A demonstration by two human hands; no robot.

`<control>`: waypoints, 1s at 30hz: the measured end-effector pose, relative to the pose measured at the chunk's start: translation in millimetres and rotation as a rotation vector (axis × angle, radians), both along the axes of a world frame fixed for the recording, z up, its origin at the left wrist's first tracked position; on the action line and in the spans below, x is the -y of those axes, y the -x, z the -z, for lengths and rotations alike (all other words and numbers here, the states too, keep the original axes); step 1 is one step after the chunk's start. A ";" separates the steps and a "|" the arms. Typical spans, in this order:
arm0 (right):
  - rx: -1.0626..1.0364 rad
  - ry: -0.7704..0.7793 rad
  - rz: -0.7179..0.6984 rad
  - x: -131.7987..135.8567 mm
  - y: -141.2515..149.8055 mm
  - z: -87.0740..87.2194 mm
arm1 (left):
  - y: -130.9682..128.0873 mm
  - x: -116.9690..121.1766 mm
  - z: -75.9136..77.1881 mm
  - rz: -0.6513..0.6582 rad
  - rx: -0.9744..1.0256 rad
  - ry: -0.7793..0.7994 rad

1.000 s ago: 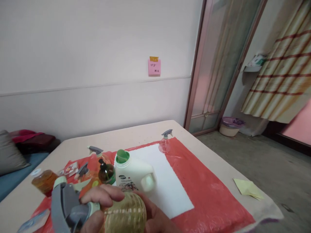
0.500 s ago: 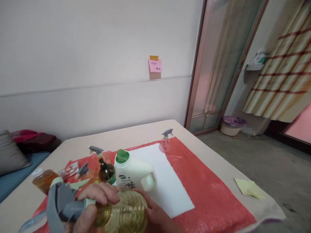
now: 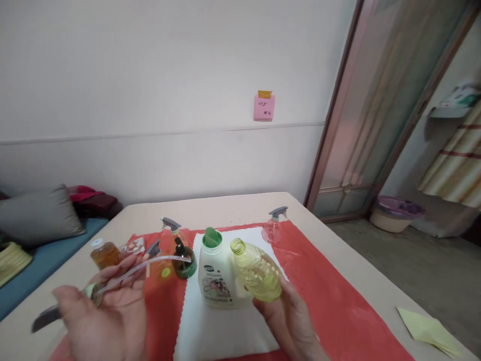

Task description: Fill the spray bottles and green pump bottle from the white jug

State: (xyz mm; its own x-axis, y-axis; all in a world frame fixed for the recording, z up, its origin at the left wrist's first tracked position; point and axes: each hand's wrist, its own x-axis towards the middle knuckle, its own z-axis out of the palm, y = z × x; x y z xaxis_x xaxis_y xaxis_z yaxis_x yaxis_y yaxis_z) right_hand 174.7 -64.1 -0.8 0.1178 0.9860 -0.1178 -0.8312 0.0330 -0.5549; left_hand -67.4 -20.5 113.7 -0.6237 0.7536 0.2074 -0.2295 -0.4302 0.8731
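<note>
My left hand (image 3: 112, 321) is turned palm up and holds a grey trigger spray head (image 3: 48, 317), its clear dip tube (image 3: 148, 262) reaching toward the right. A yellowish see-through bottle (image 3: 259, 273) is in my right hand (image 3: 291, 318), gripped near its base. Its neck is uncovered and leans up to the left; it looks empty. Just left of that bottle, a pale jug (image 3: 215, 281) with a green inner spout (image 3: 212, 237) stands upright on a white cloth (image 3: 210, 341).
Left of the jug are a dark green pump bottle (image 3: 185, 263), another spray bottle (image 3: 173, 228) and a bottle of amber liquid (image 3: 105, 254). A clear pinkish spray bottle (image 3: 272, 230) stands at the back right. Red sheeting (image 3: 323, 301) covers the table, with yellow paper (image 3: 428, 331) at its right edge.
The spray head has come off the yellowish bottle. My left hand has moved left with it, while my right hand has lifted the bottle beside the jug. The view has shifted left.
</note>
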 end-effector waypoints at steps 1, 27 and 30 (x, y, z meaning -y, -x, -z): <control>0.069 -0.014 0.056 -1.2 -5.5 -5.2 | 0.8 -4.5 3.5 -0.011 0.149 -0.012; 1.216 -0.106 0.116 -68.9 -58.4 -103.7 | 2.4 -31.6 46.2 0.261 0.357 0.104; 1.320 -0.118 0.065 -72.2 -58.7 -117.3 | 5.4 -30.7 46.0 0.255 0.364 0.109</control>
